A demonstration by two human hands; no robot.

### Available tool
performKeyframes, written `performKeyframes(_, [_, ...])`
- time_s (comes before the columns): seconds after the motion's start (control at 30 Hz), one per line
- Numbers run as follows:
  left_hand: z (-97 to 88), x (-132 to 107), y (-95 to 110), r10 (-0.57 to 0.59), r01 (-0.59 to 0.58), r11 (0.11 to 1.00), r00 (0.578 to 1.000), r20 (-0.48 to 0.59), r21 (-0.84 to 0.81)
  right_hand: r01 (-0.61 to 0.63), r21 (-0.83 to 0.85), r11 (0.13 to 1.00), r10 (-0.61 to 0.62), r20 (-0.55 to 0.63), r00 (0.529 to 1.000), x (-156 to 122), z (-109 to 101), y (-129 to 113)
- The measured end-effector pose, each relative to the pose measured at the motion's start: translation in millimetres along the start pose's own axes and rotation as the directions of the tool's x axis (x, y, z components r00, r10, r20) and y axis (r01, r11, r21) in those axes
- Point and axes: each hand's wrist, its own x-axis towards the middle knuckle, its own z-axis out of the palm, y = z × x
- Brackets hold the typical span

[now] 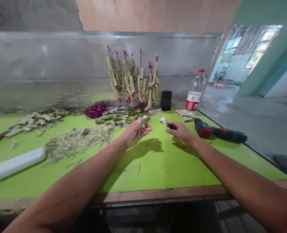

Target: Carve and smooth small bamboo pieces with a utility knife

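The left hand (pixel 135 133) holds its grip closed around a short bamboo tube (pixel 144 121), above the green worktop (pixel 158 168). The right hand (pixel 179 132) pinches a small dark-handled blade (pixel 169 124), near the tube. Farther back stands a clear plastic bottle (pixel 194 92), red-capped; whether it holds liquid is hard to tell.

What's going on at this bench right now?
A person is working at a green-topped bench. Their left hand holds a short bamboo tube, and their right hand grips a small dark-handled blade close by. Bamboo shavings lie heaped to the left, a red-and-black cordless drill lies to the right, and strung bamboo tubes stand behind.
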Motion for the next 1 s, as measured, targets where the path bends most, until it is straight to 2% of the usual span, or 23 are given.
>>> performKeyframes(0.07, [9.7, -4, 5, 0.017, -0.017, 1.000, 0.999, 0.046, 0.009, -0.026, -0.100, 0.995, 0.024, -0.015, 1.000, 1, -2, -2])
performKeyframes(0.13, [20.5, -6, 11, 0.015, -0.019, 0.998, 0.997, 0.080, 0.052, -0.047, -0.129, 0.991, 0.041, -0.052, 0.998, 3, -5, -9])
performKeyframes(0.3, [40.6, 1, 16, 0.047, -0.049, 0.995, 0.998, 0.030, 0.089, -0.091, 0.011, 0.996, 0.091, -0.041, 0.995, 11, -7, -35])
performKeyframes(0.4, [42.1, 4, 5, 0.117, -0.118, 0.993, 0.993, 0.030, 0.032, -0.085, 0.132, 0.988, 0.093, -0.057, 0.994, 12, 6, -40])
performKeyframes(0.5, [40.0, -1, -7, 0.110, -0.110, 0.994, 0.994, 0.015, 0.002, -0.071, 0.148, 0.986, 0.086, -0.097, 0.992, 9, 25, -34])
performKeyframes(0.57, [38.3, -6, -12, 0.074, -0.074, 0.995, 0.997, 0.005, 0.059, -0.076, 0.192, 0.978, 0.098, -0.106, 0.990, 5, 35, -28])
performKeyframes(0.73, [30.5, -13, -12, 0.111, -0.116, 0.953, 0.993, 0.035, 0.281, -0.169, 0.388, 0.906, 0.149, 0.082, 0.985, -4, 40, -23])
performKeyframes(0.8, [26.3, -11, -12, 0.137, -0.152, 0.933, 0.988, 0.070, 0.327, -0.164, 0.358, 0.919, 0.136, 0.103, 0.985, -6, 38, -26])
performKeyframes(0.87, [23.1, -9, -14, 0.151, -0.174, 0.929, 0.984, 0.097, 0.325, -0.096, 0.271, 0.958, 0.075, 0.086, 0.993, -8, 36, -28])
performKeyframes(1.0, [21.7, -5, -17, 0.128, -0.136, 0.948, 0.991, 0.046, 0.287, 0.058, 0.063, 0.996, -0.059, 0.009, 0.998, -9, 32, -28])
